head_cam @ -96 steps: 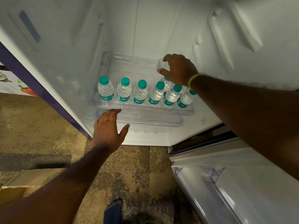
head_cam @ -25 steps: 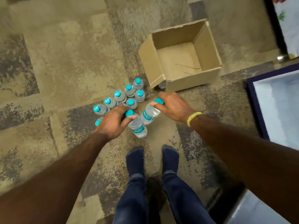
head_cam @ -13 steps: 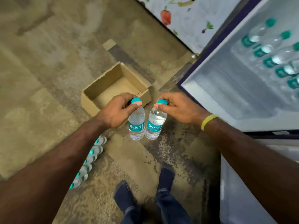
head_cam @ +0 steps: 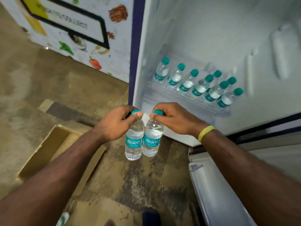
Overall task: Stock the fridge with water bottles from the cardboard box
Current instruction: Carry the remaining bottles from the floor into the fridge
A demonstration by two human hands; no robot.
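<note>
I see left hand (head_cam: pixel 117 123), right hand (head_cam: pixel 174 119) bare, forearms (head_cam: pixel 65 160) bare too | right wrist: thin yellow-green wristband (head_cam: pixel 206 133), plain | bottom edge: dark blue footwear (head_cam: pixel 150 217), toe only, blurred

L bottle (head_cam: pixel 133 142) against R bottle (head_cam: pixel 152 141); cardboard box (head_cam: pixel 48 149) on floor (head_cam: pixel 114 176) to L; bottle row (head_cam: pixel 200 85) on fridge shelf (head_cam: pixel 179 99) behind-R.

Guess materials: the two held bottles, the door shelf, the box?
Left-hand bottle and right-hand bottle: clear glossy plastic, probably; water shows through. Door shelf: transparent plastic, seemingly; blurred. Box: matte brown cardboard, folded flap.
</note>
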